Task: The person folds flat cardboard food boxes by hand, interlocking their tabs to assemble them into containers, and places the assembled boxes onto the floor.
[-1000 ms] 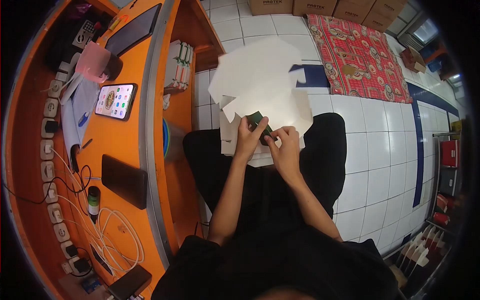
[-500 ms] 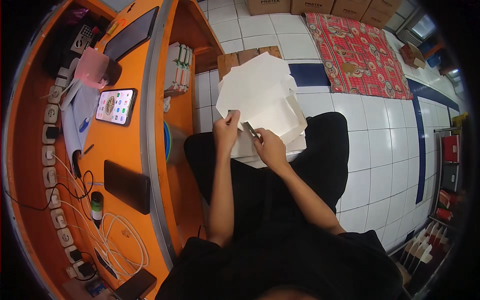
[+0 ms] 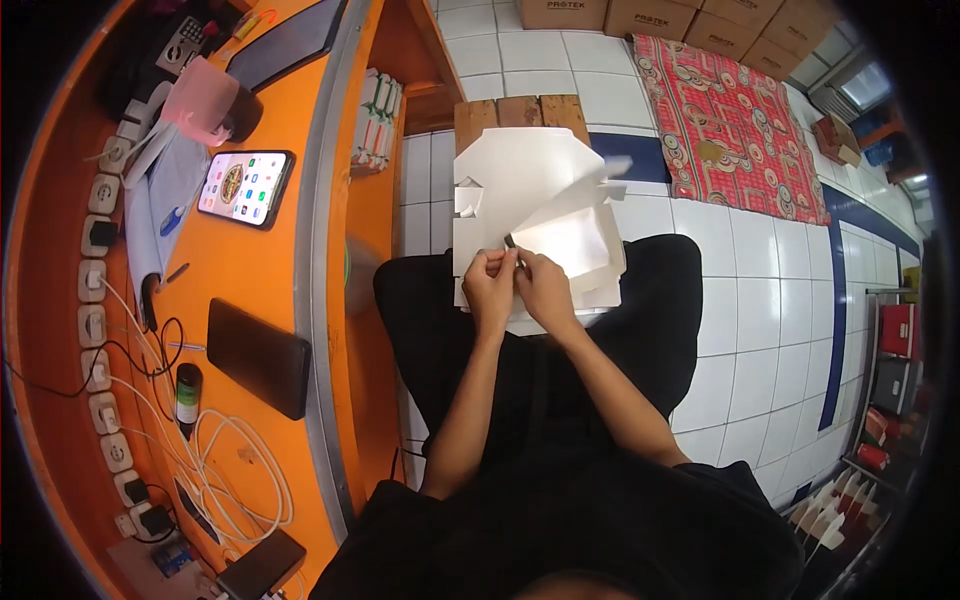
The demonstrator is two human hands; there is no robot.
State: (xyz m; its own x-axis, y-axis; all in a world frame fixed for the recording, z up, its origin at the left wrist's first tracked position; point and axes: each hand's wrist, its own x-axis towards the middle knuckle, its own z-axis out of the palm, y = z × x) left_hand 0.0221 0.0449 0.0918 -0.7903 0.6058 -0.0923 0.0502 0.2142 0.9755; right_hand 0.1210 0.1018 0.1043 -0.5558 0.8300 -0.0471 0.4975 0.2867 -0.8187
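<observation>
Tiled floor (image 3: 757, 295), PROTEK cartons (image 3: 563, 13), open white box (image 3: 530, 185)

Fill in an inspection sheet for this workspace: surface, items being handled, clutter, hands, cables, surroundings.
Surface: wooden bench, its far end showing beyond the white box.
Items being handled: white box, opened out, a flap blurred; small dark piece at the fingertips, too small to identify.
Clutter: on the orange desk, a lit phone, a bottle and a pink container.
Hands: right hand appears to pinch the dark piece; left hand meets it, its grip partly hidden.
Cables: loose white cable and black cord on the desk side; across the white box, nothing seen.
Surroundings: tiled floor, red patterned mat, cardboard boxes.
</observation>
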